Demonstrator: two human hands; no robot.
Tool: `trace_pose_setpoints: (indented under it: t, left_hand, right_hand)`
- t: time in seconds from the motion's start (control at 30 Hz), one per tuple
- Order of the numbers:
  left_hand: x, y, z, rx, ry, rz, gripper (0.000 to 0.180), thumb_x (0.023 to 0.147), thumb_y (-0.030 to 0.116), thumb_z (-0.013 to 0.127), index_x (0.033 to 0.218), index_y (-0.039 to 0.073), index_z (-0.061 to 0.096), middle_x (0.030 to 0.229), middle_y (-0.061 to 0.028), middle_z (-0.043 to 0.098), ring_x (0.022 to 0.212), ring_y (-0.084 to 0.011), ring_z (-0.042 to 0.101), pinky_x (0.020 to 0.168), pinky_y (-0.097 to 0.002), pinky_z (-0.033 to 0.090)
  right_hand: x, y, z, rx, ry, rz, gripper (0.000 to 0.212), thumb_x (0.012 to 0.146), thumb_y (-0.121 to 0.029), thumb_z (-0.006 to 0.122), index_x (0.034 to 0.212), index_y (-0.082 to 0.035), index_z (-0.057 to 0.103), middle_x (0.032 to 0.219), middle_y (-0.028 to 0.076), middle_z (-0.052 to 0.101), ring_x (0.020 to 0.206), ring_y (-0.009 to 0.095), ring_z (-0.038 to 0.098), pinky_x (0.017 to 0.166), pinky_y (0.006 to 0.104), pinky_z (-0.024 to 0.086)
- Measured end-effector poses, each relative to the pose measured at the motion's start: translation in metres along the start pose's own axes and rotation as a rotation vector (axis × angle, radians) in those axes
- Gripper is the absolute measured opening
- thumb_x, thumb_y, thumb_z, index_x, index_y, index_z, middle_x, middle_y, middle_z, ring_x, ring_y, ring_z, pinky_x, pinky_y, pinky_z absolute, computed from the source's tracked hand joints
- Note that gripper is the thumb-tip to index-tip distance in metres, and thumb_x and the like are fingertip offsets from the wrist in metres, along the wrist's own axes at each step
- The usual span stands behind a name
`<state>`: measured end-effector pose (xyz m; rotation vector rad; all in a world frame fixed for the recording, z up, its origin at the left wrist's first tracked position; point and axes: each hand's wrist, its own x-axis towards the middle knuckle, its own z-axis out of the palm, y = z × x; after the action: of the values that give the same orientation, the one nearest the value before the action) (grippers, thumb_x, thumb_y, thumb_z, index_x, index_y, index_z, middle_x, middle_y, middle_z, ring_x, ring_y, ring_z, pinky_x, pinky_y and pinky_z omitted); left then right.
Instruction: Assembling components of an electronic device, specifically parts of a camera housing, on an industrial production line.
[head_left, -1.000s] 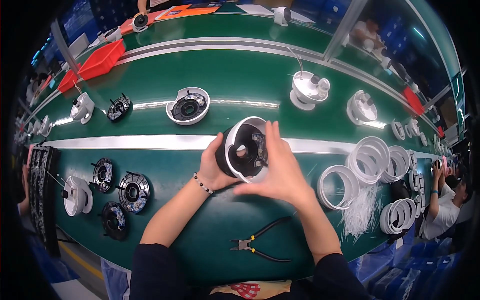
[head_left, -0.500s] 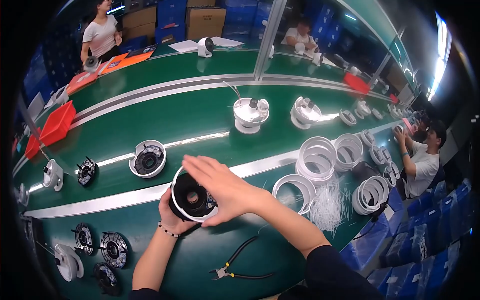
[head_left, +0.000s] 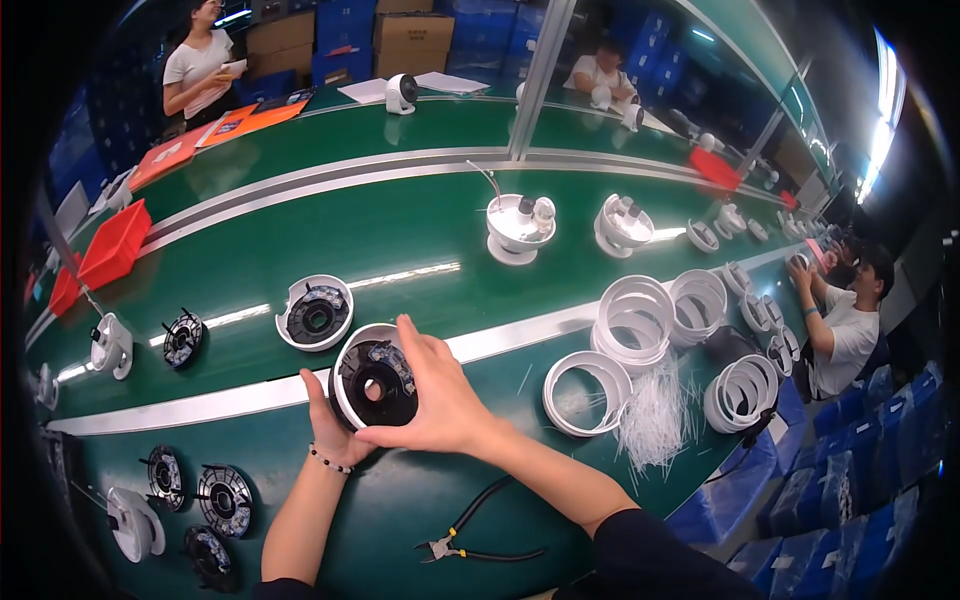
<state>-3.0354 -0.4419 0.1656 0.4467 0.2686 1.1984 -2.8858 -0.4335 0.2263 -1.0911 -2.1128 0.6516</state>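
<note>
Both my hands hold a round white housing (head_left: 340, 398) with a black inner part and small circuit boards inside, tilted up above the near edge of the belt. My left hand (head_left: 330, 432) is at its left and lower side, thumb up and apart from the rim, other fingers hidden behind. My right hand (head_left: 440, 400) grips its right side, thumb along the lower rim. Just beyond stands a similar white housing (head_left: 347, 330) with a black circuit part inside. Diagonal cutters (head_left: 452, 540) with black and yellow handles lie open on the table below my right forearm.
White rings (head_left: 588, 395) stand at the right beside a heap of thin white strips (head_left: 655, 420). Black round circuit parts (head_left: 226, 500) lie at the left. White bowl-shaped units (head_left: 520, 228) stand on the green belt (head_left: 400, 245). A co-worker (head_left: 848, 320) sits at far right.
My right hand has shifted from over the housing's top to its right side, uncovering the inside. My left thumb has come away from the rim. Things on the belt have moved right.
</note>
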Motion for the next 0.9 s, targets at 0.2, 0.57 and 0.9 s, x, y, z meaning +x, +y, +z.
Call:
trace_pose_setpoints:
  t: [0.2,0.57,0.9]
  left_hand:
    - [0.000,0.004,0.004,0.057,0.055,0.017,0.065,0.086,0.055,0.032,0.126,0.004,0.038,0.120,-0.0145,0.049,0.109,-0.0258,0.049,0.092,-0.0420,0.041]
    - [-0.009,0.011,0.014,-0.002,0.125,0.051,0.065,0.086,0.057,0.027,0.122,0.005,0.043,0.117,-0.0123,0.051,0.106,-0.0247,0.050,0.091,-0.0383,0.041]
    - [-0.029,0.024,0.012,0.006,0.136,0.066,0.063,0.086,0.053,0.028,0.122,0.005,0.044,0.118,-0.0121,0.051,0.107,-0.0247,0.050,0.094,-0.0377,0.039]
  right_hand:
    - [-0.001,-0.003,-0.007,0.087,-0.001,-0.022,0.112,0.052,-0.040,0.079,0.132,0.009,0.017,0.128,0.028,0.031,0.119,0.038,0.032,0.098,0.0408,0.030]
    - [-0.006,-0.022,0.010,-0.096,0.018,-0.053,0.109,0.053,-0.044,0.078,0.131,0.007,0.021,0.132,0.032,0.025,0.121,0.043,0.028,0.099,0.0454,0.026]
    - [-0.009,-0.037,0.026,-0.166,0.029,-0.098,0.101,0.056,-0.044,0.075,0.130,0.004,0.025,0.131,0.034,0.024,0.118,0.047,0.030,0.097,0.0487,0.028]
